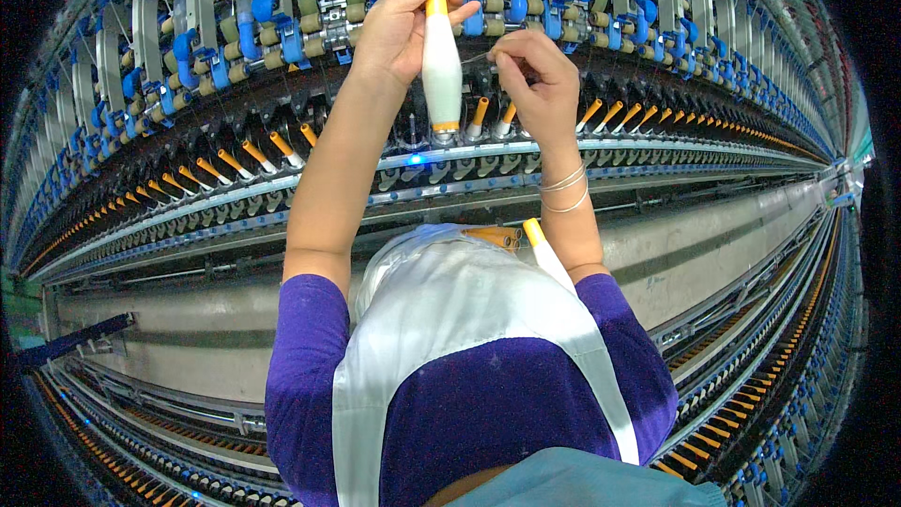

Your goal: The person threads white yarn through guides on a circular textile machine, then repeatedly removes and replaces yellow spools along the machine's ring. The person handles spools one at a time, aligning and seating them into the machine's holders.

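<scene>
My left hand is raised in front of the spinning machine, its fingers round the upper part of a yarn bobbin. White yarn covers the bobbin's middle, and orange tube shows at its top and bottom. It hangs nearly upright, its lower end by the row of spindles. To its right, my right hand is closed in a pinch, thumb against forefinger. A thin strand of yarn runs between the bobbin and those fingertips. Beside the bobbin's lower end stands a bare spindle.
Orange-tipped bobbins line the spindle rail both ways. Blue and grey drafting parts rise above them. A blue light glows on the rail. My white apron carries orange tubes and another bobbin. A second machine row stands behind.
</scene>
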`<action>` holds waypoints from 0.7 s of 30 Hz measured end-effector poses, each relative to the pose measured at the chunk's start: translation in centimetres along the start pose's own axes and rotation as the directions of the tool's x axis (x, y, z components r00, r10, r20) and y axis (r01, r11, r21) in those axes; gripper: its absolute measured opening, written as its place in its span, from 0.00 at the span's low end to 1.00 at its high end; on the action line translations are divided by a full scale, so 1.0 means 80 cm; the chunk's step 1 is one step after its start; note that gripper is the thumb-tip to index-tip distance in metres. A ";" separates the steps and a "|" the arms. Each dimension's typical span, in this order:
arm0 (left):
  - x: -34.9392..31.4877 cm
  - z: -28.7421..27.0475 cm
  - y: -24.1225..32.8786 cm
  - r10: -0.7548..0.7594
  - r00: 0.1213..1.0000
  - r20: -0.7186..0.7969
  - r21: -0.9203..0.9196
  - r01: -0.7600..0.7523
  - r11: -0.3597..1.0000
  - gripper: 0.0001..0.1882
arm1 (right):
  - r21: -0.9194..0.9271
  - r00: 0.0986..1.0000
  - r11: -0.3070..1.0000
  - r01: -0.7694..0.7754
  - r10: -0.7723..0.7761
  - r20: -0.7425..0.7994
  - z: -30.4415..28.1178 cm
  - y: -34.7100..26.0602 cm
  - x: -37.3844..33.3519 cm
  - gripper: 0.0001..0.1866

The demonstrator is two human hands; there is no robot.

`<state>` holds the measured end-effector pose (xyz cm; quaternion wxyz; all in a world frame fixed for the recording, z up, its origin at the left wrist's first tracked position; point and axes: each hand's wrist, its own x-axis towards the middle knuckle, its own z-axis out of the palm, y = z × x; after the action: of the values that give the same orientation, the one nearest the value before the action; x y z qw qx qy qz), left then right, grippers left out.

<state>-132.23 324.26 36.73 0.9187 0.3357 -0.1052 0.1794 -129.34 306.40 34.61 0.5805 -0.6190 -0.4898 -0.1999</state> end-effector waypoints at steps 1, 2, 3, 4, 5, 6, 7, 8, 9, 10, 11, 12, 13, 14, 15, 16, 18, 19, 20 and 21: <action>-0.003 0.003 -0.004 0.009 0.999 -0.036 -0.005 -0.009 1.000 0.14 | 0.158 0.995 0.983 -0.094 0.087 0.048 -0.003 0.001 -0.001 0.02; -0.004 0.005 -0.007 0.017 0.999 -0.030 0.003 -0.017 1.000 0.13 | 0.317 0.982 0.931 -0.184 0.157 0.109 -0.003 0.001 -0.002 0.03; -0.006 0.007 -0.010 0.005 0.999 -0.037 0.020 -0.004 1.000 0.12 | 0.365 0.966 0.898 -0.248 0.200 0.163 -0.006 0.000 -0.004 0.05; -0.008 0.009 -0.013 0.024 0.999 -0.046 0.039 -0.023 0.999 0.11 | 0.495 0.946 0.807 -0.323 0.271 0.176 -0.007 0.000 -0.004 0.05; -0.009 0.009 -0.017 0.042 0.997 -0.057 0.087 -0.037 0.995 0.13 | 0.618 0.925 0.690 -0.376 0.321 0.204 -0.009 -0.001 -0.006 0.05; -0.010 0.007 -0.020 0.017 0.997 -0.072 0.124 -0.008 0.992 0.13 | 0.721 0.898 0.550 -0.422 0.364 0.248 -0.010 -0.001 -0.007 0.06; -0.011 0.004 -0.024 0.016 0.996 -0.090 0.158 -0.002 0.987 0.13 | 0.814 0.869 0.362 -0.454 0.380 0.316 -0.010 -0.003 -0.010 0.06; -0.012 -0.002 -0.029 0.008 0.997 -0.074 0.181 0.005 0.984 0.13 | 0.849 0.849 0.215 -0.482 0.355 0.392 -0.009 -0.002 -0.013 0.05; -0.015 -0.008 -0.036 -0.023 0.996 -0.083 0.143 0.035 0.989 0.14 | 0.866 0.838 0.057 -0.497 0.289 0.462 -0.005 -0.002 -0.016 0.05; -0.019 -0.016 -0.043 -0.081 0.982 -0.169 0.179 0.111 0.978 0.14 | 0.858 0.819 -0.108 -0.502 0.259 0.512 -0.001 -0.001 -0.021 0.05; -0.027 -0.024 -0.053 -0.137 0.966 -0.218 0.199 0.181 0.963 0.14 | 0.856 0.818 -0.145 -0.497 0.251 0.518 0.004 0.002 -0.025 0.05; -0.036 -0.032 -0.063 -0.163 0.952 -0.260 0.205 0.220 0.954 0.14 | 0.860 0.824 -0.144 -0.489 0.248 0.510 0.011 0.005 -0.030 0.05; -0.050 -0.043 -0.071 -0.254 0.943 -0.214 0.176 0.293 0.940 0.14 | 0.871 0.825 -0.166 -0.463 0.279 0.492 0.018 0.011 -0.033 0.05; -0.064 -0.045 -0.093 -0.286 0.903 -0.321 0.083 0.328 0.941 0.22 | 0.882 0.846 -0.201 -0.425 0.257 0.467 0.025 0.016 -0.035 0.05; -0.086 -0.050 -0.108 -0.439 0.861 -0.257 -0.022 0.449 0.893 0.28 | 0.881 0.842 -0.164 -0.445 0.259 0.473 0.029 0.024 -0.034 0.05; -0.111 -0.056 -0.118 -0.574 0.789 -0.219 -0.110 0.565 0.818 0.34 | 0.878 0.821 -0.186 -0.440 0.312 0.478 0.032 0.033 -0.032 0.05; -0.157 -0.067 -0.127 -0.785 0.615 -0.075 -0.348 0.721 0.599 0.42 | 0.899 0.802 0.032 -0.437 0.466 0.373 0.030 0.051 -0.030 0.06; -0.172 -0.077 -0.122 -0.797 0.592 0.116 -0.357 0.774 0.523 0.43 | 0.886 0.806 0.193 -0.421 0.528 0.268 0.030 0.061 -0.032 0.06; -0.188 -0.088 -0.111 -0.714 0.638 0.289 -0.167 0.768 0.618 0.38 | 0.764 0.774 0.415 -0.494 0.609 0.170 0.026 0.071 -0.040 0.08; -0.199 -0.104 -0.091 -0.753 0.596 0.280 0.059 0.772 0.633 0.34 | 0.494 0.733 0.565 -0.661 0.626 0.265 0.021 0.081 -0.053 0.10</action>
<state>-143.25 320.37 21.25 0.8933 0.3387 -0.0857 -0.2828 -126.35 307.38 27.34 0.7518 -0.5621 -0.2836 0.1960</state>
